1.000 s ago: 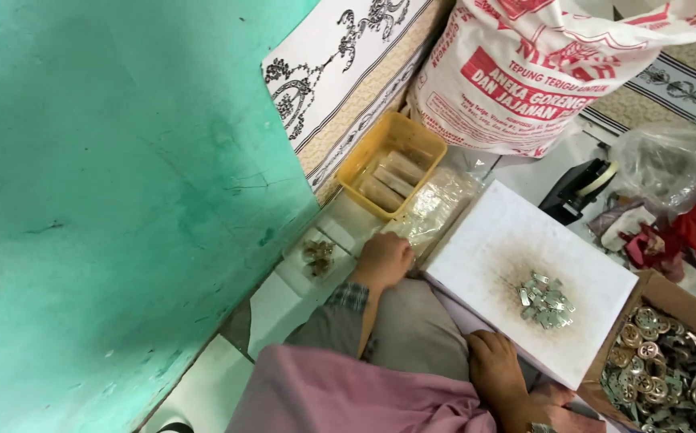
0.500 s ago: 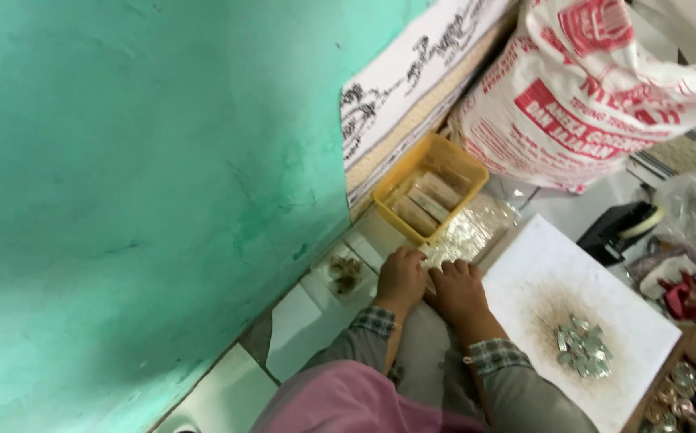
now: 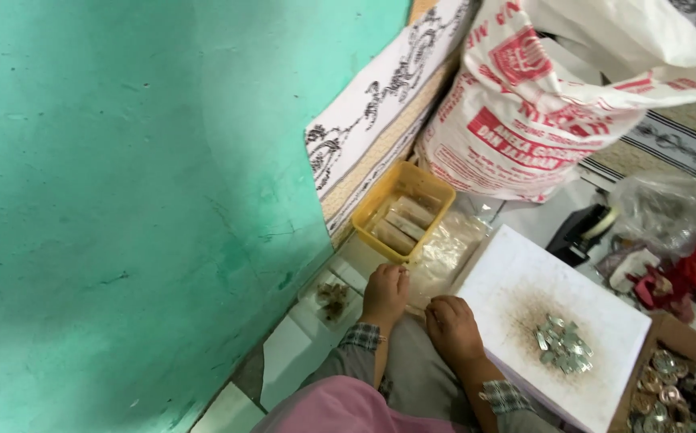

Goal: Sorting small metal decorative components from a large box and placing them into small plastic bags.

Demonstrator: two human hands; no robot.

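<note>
Turquoise plaster wall (image 3: 123, 184) fills the left of my view, and a big printed white sack (image 3: 556, 104) leans at the top right. Next down in size comes the white board (image 3: 548, 321) with its small heap of silvery metal bits (image 3: 563, 345), then the yellow tray (image 3: 404, 212) of wrapped bundles on the tiled floor (image 3: 284, 361). Between tray and board lies a crumpled clear plastic bag (image 3: 444, 252), and that is where both my hands work. My left hand (image 3: 385, 293) rests at its near edge with fingers curled together; my right hand (image 3: 452, 325) sits just beside it, fingers bent downward onto the plastic, though I cannot tell whether either truly pinches it. The bag looks thin, glossy and limp, so I judge it best to grip one layer near the mouth with each hand, gently apart, keeping clear of the metal heap.
</note>
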